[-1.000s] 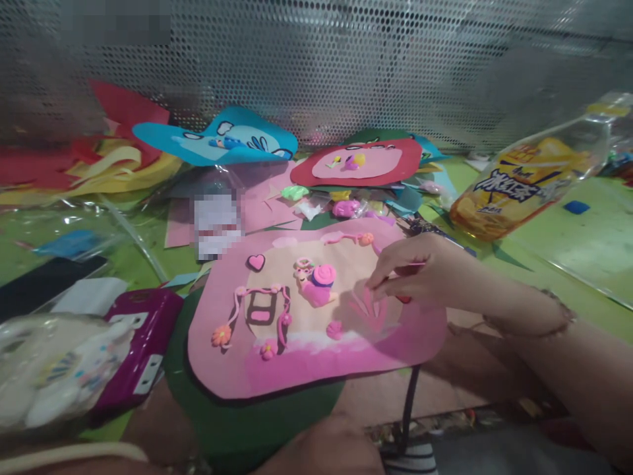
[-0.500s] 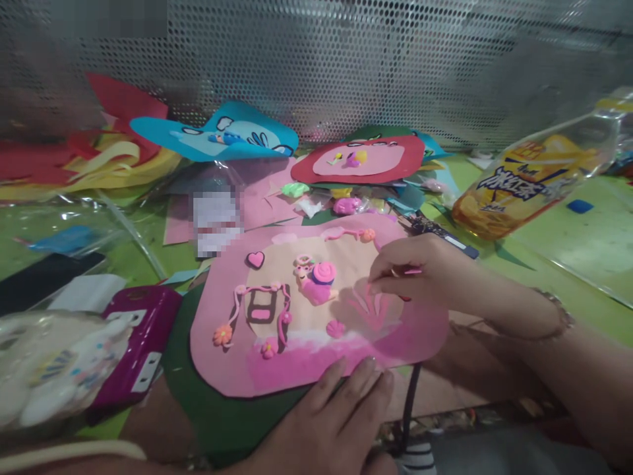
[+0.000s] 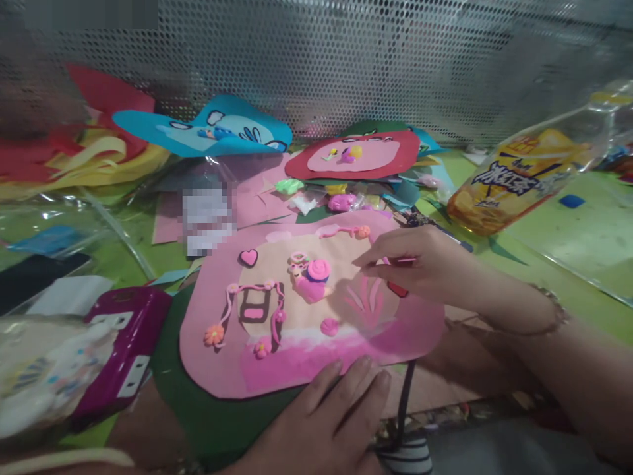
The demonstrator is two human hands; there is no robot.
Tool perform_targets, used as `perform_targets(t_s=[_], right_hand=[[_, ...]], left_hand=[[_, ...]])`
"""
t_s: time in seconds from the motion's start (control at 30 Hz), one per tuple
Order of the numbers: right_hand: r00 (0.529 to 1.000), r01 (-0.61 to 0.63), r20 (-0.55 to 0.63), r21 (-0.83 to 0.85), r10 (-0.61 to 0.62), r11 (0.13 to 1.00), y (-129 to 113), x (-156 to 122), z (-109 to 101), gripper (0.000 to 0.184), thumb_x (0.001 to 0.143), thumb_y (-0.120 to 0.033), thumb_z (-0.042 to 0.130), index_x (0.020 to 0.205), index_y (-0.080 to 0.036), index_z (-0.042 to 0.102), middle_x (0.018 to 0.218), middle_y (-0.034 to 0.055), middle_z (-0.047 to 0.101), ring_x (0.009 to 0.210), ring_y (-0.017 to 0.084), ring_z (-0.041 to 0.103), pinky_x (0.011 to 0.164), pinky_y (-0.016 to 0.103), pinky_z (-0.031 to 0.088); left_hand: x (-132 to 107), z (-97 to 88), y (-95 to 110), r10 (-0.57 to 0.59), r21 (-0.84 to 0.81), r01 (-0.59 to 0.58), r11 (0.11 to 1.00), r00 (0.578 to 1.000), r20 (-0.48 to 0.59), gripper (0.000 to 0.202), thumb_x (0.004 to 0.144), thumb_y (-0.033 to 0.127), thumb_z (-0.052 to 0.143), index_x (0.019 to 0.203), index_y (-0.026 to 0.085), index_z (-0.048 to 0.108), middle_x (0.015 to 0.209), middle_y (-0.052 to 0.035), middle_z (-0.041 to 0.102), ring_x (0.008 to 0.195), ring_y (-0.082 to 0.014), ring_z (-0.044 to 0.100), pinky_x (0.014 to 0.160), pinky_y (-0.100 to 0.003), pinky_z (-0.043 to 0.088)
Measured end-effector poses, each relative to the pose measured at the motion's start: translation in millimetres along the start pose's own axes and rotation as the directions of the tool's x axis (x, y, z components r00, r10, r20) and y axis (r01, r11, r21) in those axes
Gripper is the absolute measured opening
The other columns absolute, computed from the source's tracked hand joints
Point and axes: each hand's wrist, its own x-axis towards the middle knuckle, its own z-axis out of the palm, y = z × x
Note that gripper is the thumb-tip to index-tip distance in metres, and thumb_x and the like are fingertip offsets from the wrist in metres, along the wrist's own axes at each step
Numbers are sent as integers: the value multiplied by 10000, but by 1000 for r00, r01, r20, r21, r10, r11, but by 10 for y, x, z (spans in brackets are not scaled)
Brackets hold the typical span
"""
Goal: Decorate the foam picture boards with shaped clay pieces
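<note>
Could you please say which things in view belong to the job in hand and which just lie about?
Apparently part of the job:
Pink rounded paper sheet, left hand at its edge
Pink clay-like snail on it
Pink branching strands by the right hand

Apparently lying about:
Tilted clear plastic bottle, yellow label
Blue curved paper cutout
Glossy purple oblong object

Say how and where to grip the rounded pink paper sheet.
Probably pinch the pink sheet at its bare upper left border, coming from the left: it looks thin, the pink snail figure sits inward, and the left hand and right hand are at its near and right sides.
</note>
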Motion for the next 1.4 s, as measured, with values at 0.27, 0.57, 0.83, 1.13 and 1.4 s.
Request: perform_targets(t_s=[0.27,0.57,0.83,1.13,1.4], right_hand=[[997,70,28,-56,-68,996,-11,-20,1,230,891,-243,518,711,-160,635,601,-6,618,469,67,476,493,203,374],[998,56,-12,-87,-57,995,-16,-30,11,418,899,-309,503,508,-162,520,468,-15,497,423,65,400,438,226,296],[998,-69,-12,-35,69,997,-29,-11,9,116,827,-178,586,774,-205,686,693,-17,668,536,77,544,504,193,386],[997,-71,15,-46,72,996,-9,-39,15,509,904,-404,484,458,-161,518,399,-25,478,372,57,382,403,223,287],[984,-176,-20,20,176,984,-60,-2,18,105,781,-200,628,732,-219,719,603,-24,654,507,93,548,469,202,382]], left_hand=[[35,-28,2,-23,64,27,998,997,-68,360,973,363,354,1253,204,515,1340,59,499,1281,-155,348,1020,-285,303],[32,7,-3,-15,76,22,997,995,-95,357,970,369,352,1233,212,535,1330,58,509,1260,-159,375,990,-284,335],[36,-10,-8,9,83,0,997,993,-118,342,964,360,365,1202,211,562,1315,38,525,1248,-169,397,977,-288,353],[38,15,3,-5,79,14,997,992,-123,337,963,362,364,1194,221,565,1296,65,540,1234,-160,401,981,-286,338],[39,-18,-5,-17,75,24,997,995,-103,352,966,368,368,1230,207,536,1307,70,530,1249,-154,376,991,-276,327]])
